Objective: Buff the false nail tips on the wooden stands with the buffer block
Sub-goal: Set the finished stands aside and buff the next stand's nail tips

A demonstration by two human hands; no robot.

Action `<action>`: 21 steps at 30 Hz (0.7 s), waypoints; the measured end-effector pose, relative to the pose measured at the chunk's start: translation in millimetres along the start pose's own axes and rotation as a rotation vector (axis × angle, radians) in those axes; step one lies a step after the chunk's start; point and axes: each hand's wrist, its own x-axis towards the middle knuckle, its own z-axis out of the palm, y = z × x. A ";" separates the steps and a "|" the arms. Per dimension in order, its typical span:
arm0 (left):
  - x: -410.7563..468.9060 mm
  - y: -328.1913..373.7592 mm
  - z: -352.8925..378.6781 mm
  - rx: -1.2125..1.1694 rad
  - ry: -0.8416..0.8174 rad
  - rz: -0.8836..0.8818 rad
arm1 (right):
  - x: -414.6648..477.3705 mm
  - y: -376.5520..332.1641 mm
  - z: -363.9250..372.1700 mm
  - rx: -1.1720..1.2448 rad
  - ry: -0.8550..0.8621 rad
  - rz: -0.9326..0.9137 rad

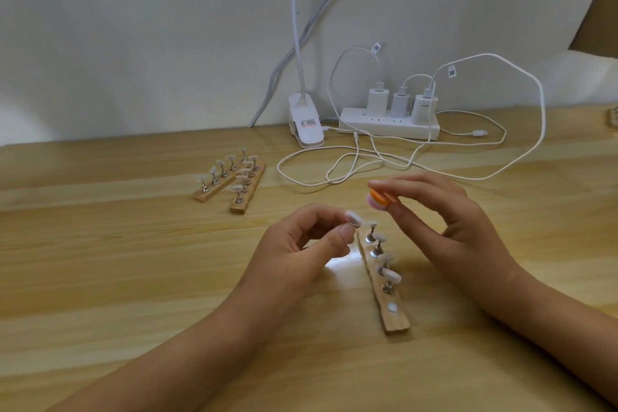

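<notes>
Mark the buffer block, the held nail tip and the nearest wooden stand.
buffer block [381, 197], head view, on its orange layer.
nail tip [353, 219], head view, on its pale top surface.
nearest wooden stand [396, 322], head view, on bare wood at its near end.

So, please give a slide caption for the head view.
Left hand pinches a false nail tip while right hand holds the buffer block near the wooden stand.
</notes>
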 end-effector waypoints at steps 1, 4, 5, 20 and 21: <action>-0.3 0.6 -0.2 0.000 0.001 -0.013 | 0.1 -1.3 0.2 0.045 0.007 0.027; 0.4 1.4 -0.4 -0.049 0.036 -0.079 | -0.2 -4.1 1.0 0.206 0.005 0.127; 0.8 1.8 -0.2 -0.068 0.047 -0.098 | 0.2 -4.5 1.2 0.266 0.014 0.178; 16.1 -17.8 -3.8 -0.330 0.149 -0.135 | 22.6 25.5 -10.6 1.248 0.492 1.063; 16.9 -18.7 -3.6 -0.320 0.151 -0.136 | 22.9 25.7 -11.9 1.278 0.495 1.078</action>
